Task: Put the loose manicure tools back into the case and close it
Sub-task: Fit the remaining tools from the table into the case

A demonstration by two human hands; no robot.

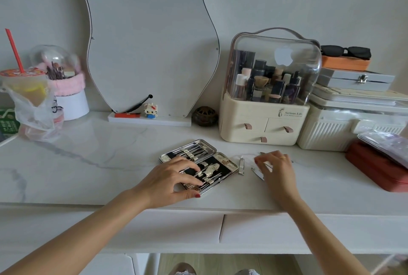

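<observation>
Head view: manicure case (199, 160) lies open flat on the white marble-look tabletop (88, 153), both halves showing black lining with metal tools held under straps. Left hand (172, 177) rests on the near half of the case, fingers spread and only slightly bent, fingertips touching the lining and tools, thumb at the case's near edge; nothing gripped. Loose nail clipper (241, 166) lies on the table just right of the case, apart from both hands. Right hand (274, 167) sits further right over a second loose metal tool (257, 173), whose pointed end shows at the hand's left; fingers curled downward, motion-blurred, so cannot tell whether they actually pinch the tool or only touch it. Behind the case: cream cosmetics organizer (260, 120) with clear dome lid, wavy-edged mirror (152, 43) leaning at the wall. Far left: iced drink cup (26, 86) with red straw.
</observation>
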